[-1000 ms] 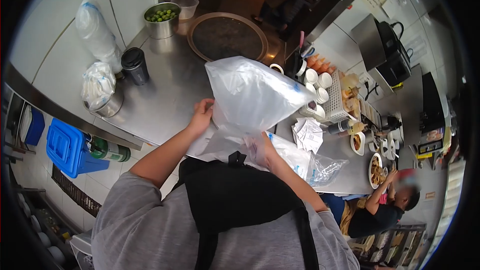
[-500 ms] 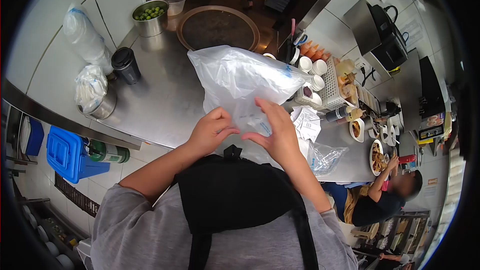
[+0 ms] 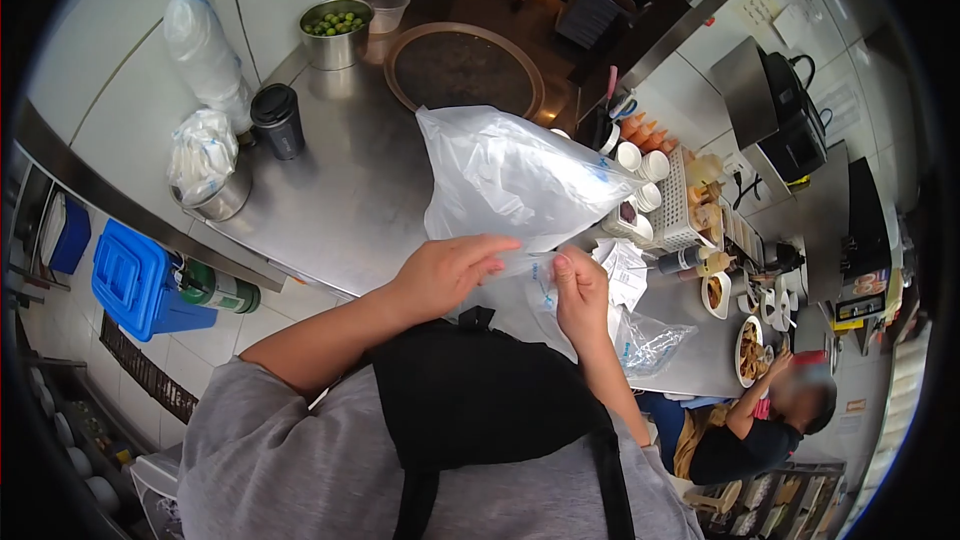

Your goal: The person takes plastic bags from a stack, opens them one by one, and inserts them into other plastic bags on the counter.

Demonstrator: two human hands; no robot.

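Observation:
A clear plastic bag [image 3: 520, 180], puffed out with blue print on it, lies over the steel counter in front of me. Its narrowed neck comes down between my hands. My right hand [image 3: 582, 295] is closed round the plastic at the neck, thumb on top. My left hand [image 3: 450, 275] pinches the bag just left of that, its fingers nearly straight and pointing right. What lies inside the bag, if anything, I cannot make out. A second, crumpled clear bag [image 3: 650, 345] rests right of my right hand, below white paper slips [image 3: 622, 275].
A round brown tray [image 3: 465, 70] lies beyond the bag. Along the left stand a pot of green citrus [image 3: 337, 35], a black tumbler [image 3: 277, 122] and a bag-filled pot [image 3: 210, 170]. White baskets [image 3: 675, 210] and food dishes [image 3: 750, 350] line the right; a co-worker [image 3: 755, 420] is there.
My hands have come closer together at the bag's neck. The right hand, spread before, has closed on the plastic; the left has straightened its fingers. The view has shifted slightly.

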